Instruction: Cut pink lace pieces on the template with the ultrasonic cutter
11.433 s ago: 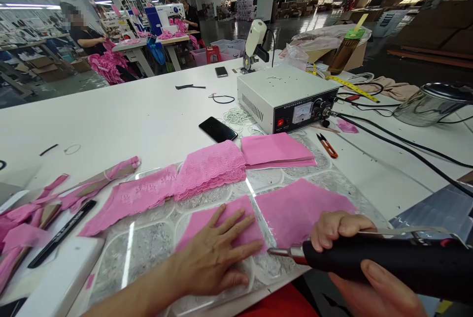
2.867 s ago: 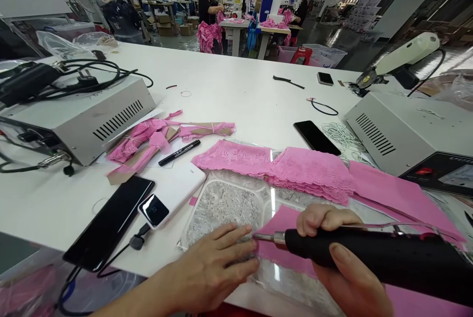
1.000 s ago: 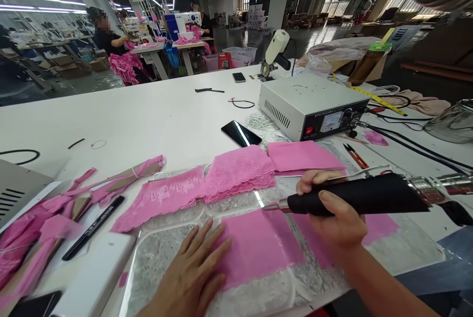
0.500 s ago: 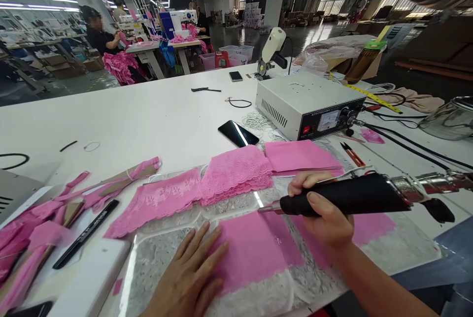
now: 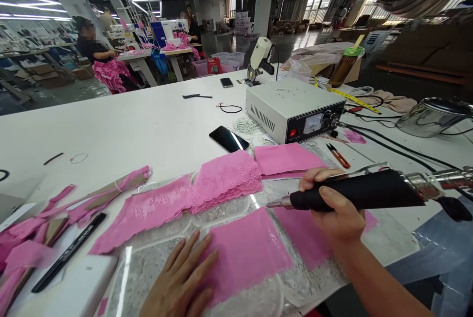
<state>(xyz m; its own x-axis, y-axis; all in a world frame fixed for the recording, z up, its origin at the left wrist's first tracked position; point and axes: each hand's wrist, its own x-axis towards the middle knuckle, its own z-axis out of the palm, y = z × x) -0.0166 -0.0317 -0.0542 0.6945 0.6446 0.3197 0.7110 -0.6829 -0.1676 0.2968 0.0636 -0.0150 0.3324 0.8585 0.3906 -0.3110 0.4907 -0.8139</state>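
My left hand [image 5: 181,277] lies flat with fingers spread, its fingertips on the left edge of a pink fabric piece [image 5: 246,253]. In my right hand [image 5: 338,208] is a black handheld tool [image 5: 365,191], its metal tip pointing left, near the top right corner of that piece. Another pink piece [image 5: 305,238] lies under and beside the right hand, partly hidden. Behind them, on the clear-covered patterned mat [image 5: 148,258], are a pink lace strip [image 5: 148,211], a stack of scalloped lace [image 5: 227,179] and a stack of plain pink fabric [image 5: 288,159].
A grey control box [image 5: 295,108] with cables stands behind the stacks. Near it are a phone [image 5: 228,139], orange snips [image 5: 338,155] and a glass pot [image 5: 424,117]. Pink straps [image 5: 125,181] and a black marker [image 5: 70,253] lie left. People sit at sewing machines farther back.
The tool in my right hand has shifted right relative to the fabric, and its tip now sits past the piece's top corner. The whole view has moved slightly. My left hand stays on the fabric.
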